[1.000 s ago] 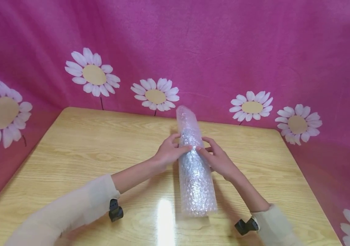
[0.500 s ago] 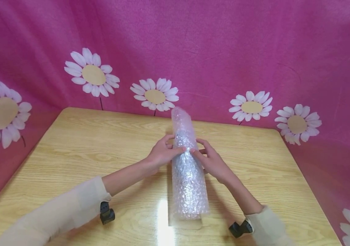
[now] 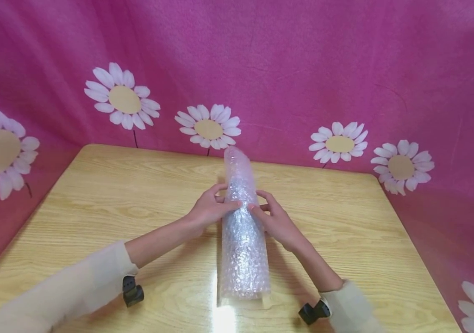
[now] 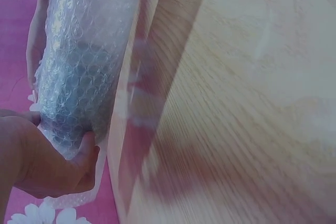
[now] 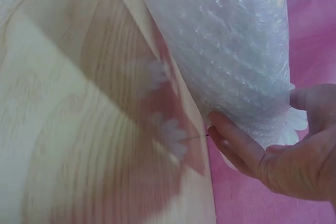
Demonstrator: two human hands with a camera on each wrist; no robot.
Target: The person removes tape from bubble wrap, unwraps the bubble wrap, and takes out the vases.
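A long roll of bubble wrap (image 3: 244,249) lies lengthwise near the middle of the table, pointing away from me. Something dark and bluish (image 4: 84,87) shows through its layers in the left wrist view; its kind is hidden by the wrap. My left hand (image 3: 211,207) grips the roll from the left, thumb on top and fingers down the side. From the right, my right hand (image 3: 277,221) holds it the same way, the two thumbs close together on top. The far end of the wrap looks flatter and pinkish.
The wooden table (image 3: 137,194) has a bright light reflection near its front. A magenta cloth (image 3: 278,69) with printed daisies hangs behind and along both sides. Black wrist cameras (image 3: 132,291) sit at both cuffs.
The bubble wrap roll and both hands have shifted left across the table, and slightly toward me. The grip of both hands looks the same.
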